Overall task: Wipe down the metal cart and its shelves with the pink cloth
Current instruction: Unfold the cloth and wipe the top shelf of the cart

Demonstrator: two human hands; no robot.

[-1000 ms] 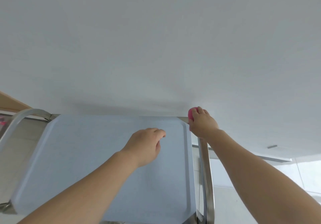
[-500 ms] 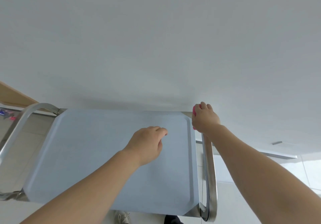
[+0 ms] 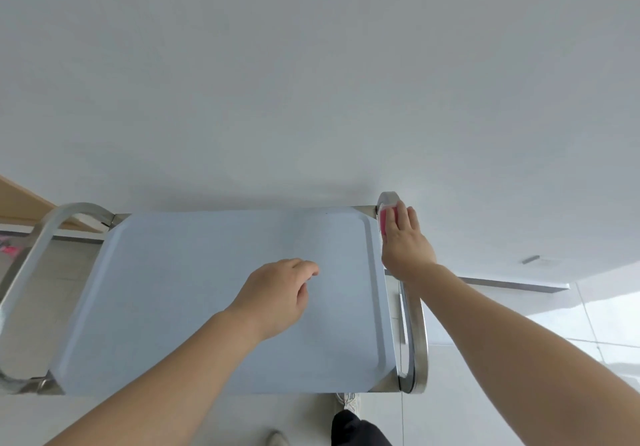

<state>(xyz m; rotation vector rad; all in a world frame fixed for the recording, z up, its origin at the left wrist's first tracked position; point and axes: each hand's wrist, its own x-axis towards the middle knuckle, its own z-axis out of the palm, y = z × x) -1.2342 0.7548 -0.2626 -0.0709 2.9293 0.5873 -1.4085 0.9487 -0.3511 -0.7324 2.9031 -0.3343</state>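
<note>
Pink cloth (image 3: 385, 221) shows only as a sliver under the right hand (image 3: 405, 245), whose fingers curl over it and press it onto the far corner of the metal cart (image 3: 214, 300), where the right-side handle (image 3: 417, 335) bends up. The step in hand looks like wiping that handle and rim. The left hand (image 3: 277, 295) rests loosely on the top shelf (image 3: 166, 290), fingers relaxed and holding nothing, probably steadying the cart. The cloth seems bunched, so its long axis is hard to judge; the handle under it runs from the right hand back toward the body. The next move likely calls for drawing the cloth along that bar toward the near corner, grip kept firm; the lower shelves are out of sight.
</note>
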